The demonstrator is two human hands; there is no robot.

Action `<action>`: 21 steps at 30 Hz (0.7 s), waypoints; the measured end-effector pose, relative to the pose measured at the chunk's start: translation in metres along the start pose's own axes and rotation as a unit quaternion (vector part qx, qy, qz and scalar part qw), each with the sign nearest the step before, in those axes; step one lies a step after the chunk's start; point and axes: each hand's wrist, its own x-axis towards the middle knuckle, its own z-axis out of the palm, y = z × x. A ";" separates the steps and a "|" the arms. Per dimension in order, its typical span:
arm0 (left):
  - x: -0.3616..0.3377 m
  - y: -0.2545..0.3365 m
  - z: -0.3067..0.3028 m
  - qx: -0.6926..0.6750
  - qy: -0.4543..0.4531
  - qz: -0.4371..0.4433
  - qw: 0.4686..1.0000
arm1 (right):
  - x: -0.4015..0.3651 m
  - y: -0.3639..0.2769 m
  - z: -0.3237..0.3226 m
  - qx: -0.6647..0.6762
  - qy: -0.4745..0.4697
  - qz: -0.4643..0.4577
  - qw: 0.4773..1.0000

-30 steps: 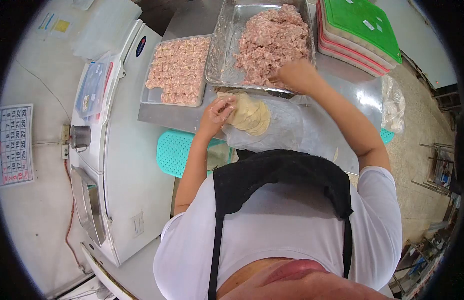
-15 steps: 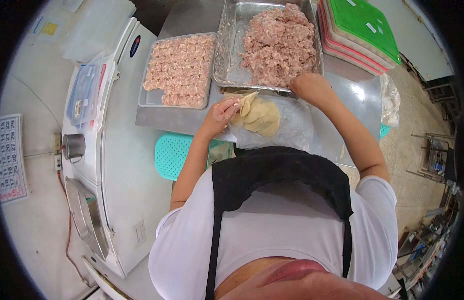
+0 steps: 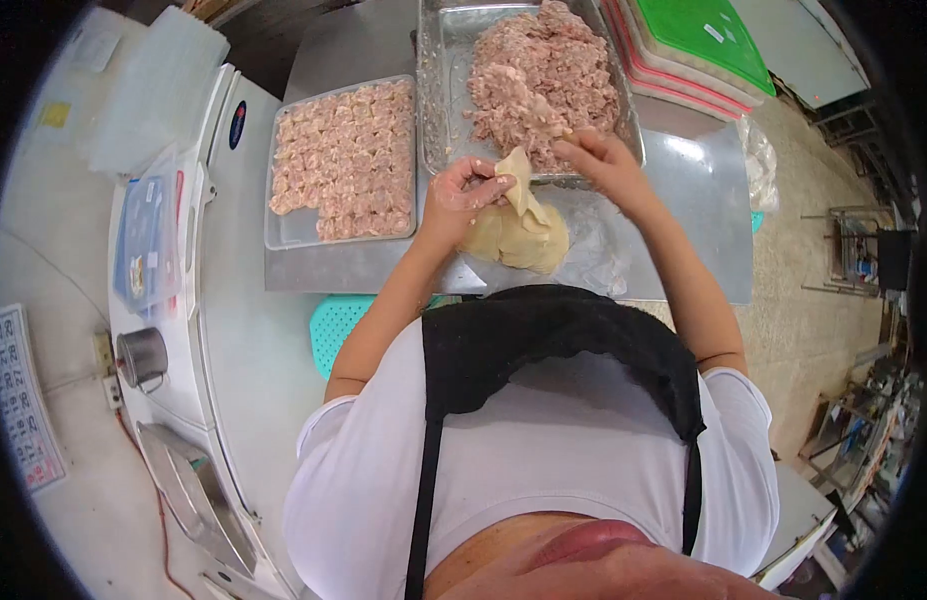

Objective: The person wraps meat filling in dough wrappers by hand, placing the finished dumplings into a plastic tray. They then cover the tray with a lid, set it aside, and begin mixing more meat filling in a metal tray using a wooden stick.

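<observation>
My left hand [image 3: 461, 200] pinches a thin round dumpling wrapper [image 3: 518, 178], lifted and folded over at its edge. Below it lies a fanned stack of pale yellow wrappers [image 3: 518, 240] on clear plastic. At the near right edge of the ground meat [image 3: 543, 75], my right hand [image 3: 605, 168] has its fingers closed; what they grip is hidden. A clump of meat stretches out just beyond those fingertips. The meat fills the right part of a metal tray [image 3: 445, 90]. To the left, a plastic tray [image 3: 293, 236] holds rows of filled dumplings, with a gap at its near left corner.
Stacked containers with a green lid [image 3: 708, 35] stand right of the metal tray on the steel table [image 3: 683, 220]. A turquoise perforated stool [image 3: 335, 330] sits below the table's near edge. A white freezer [image 3: 243, 300] with a metal cup [image 3: 143, 357] is at left.
My left hand has raised a wrapper off the stack and moved toward the meat tray. My right hand has shifted slightly left at the meat's edge. The view has tilted a little.
</observation>
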 end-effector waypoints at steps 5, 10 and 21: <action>0.002 -0.003 0.005 0.074 -0.017 0.122 0.990 | -0.007 0.014 0.040 0.066 -0.017 0.053 0.996; 0.002 -0.017 0.009 0.054 -0.015 0.112 0.992 | -0.015 0.008 0.037 0.123 0.021 0.044 0.991; 0.001 -0.009 -0.003 -0.410 0.060 0.023 0.910 | -0.025 0.005 0.022 0.099 -0.038 0.024 0.994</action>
